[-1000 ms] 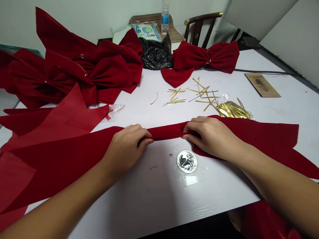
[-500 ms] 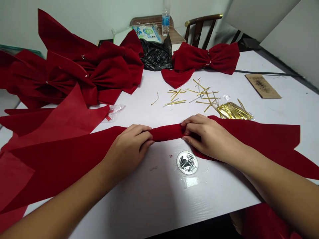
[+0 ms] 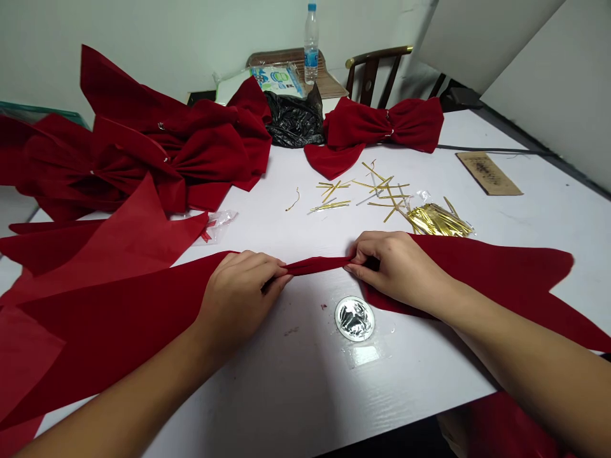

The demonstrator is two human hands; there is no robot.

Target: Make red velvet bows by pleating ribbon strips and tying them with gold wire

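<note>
A long strip of dark red cloth [image 3: 487, 267] lies across the white table, its middle gathered into a narrow band. My left hand [image 3: 243, 296] pinches the band at its left end, between thumb and fingers. At the band's right end my right hand [image 3: 394, 264] holds the cloth in a similar pinch. Both cloth ends spread flat outward, with notched tips. Just below the band, near my right hand, a round silver disc [image 3: 354, 319] is on the table. Beyond my right hand is a bundle of gold twist ties [image 3: 439, 220], with loose ties [image 3: 389, 191] scattered beside it.
Gathered red bows [image 3: 205, 149] pile up at the back left, and another bow [image 3: 405, 124] sits at the back right. A black plastic bag [image 3: 296, 117], a water bottle [image 3: 311, 48] and a brown card [image 3: 489, 173] are farther off. Lighter red cloth [image 3: 119, 235] lies left.
Between my hands the cloth has gone from a wide fold to a thin, bunched band. Both hands have closed more tightly on it. The view has tilted slightly upward.
</note>
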